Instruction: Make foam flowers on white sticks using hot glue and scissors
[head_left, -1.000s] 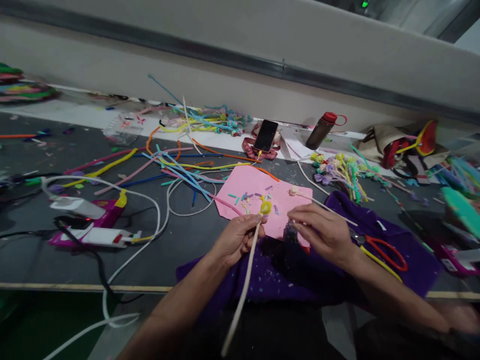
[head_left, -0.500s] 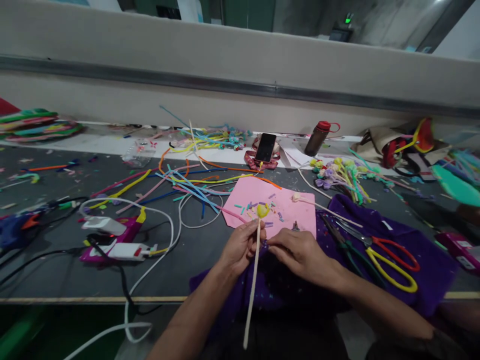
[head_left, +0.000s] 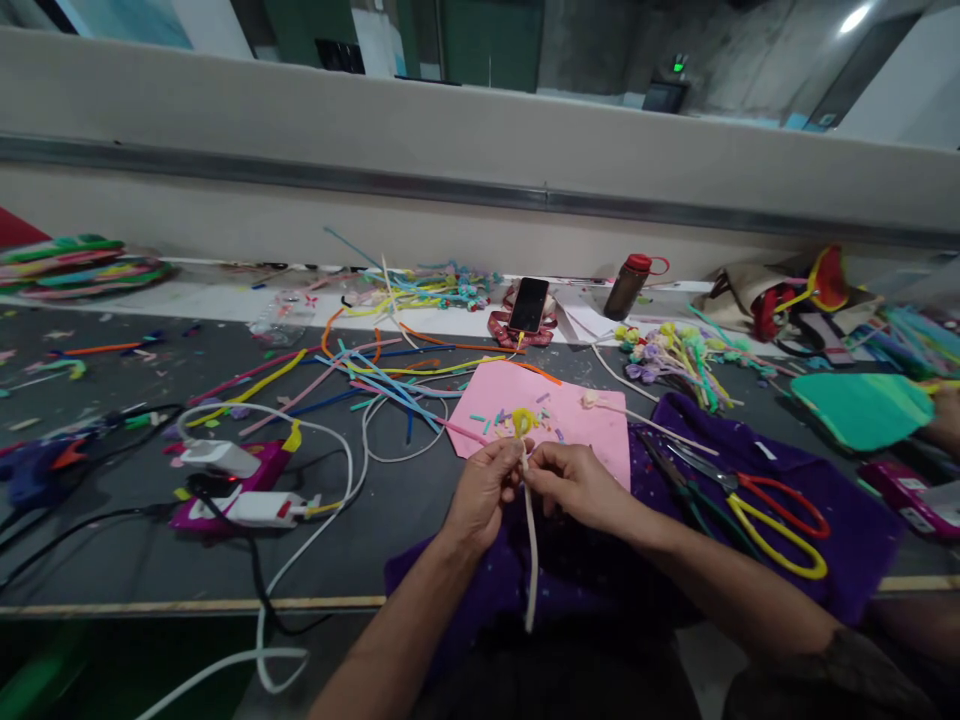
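Fingers of left hand [head_left: 484,490] and right hand [head_left: 574,483] pinch shut on the white pipe cleaner [head_left: 530,530].

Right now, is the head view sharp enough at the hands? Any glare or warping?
Head view: both hands, left hand and right hand, and the cream stem read sharp; a ceiling light flares top right; wide-angle bowing curves the wall rail; far-right clutter is soft.
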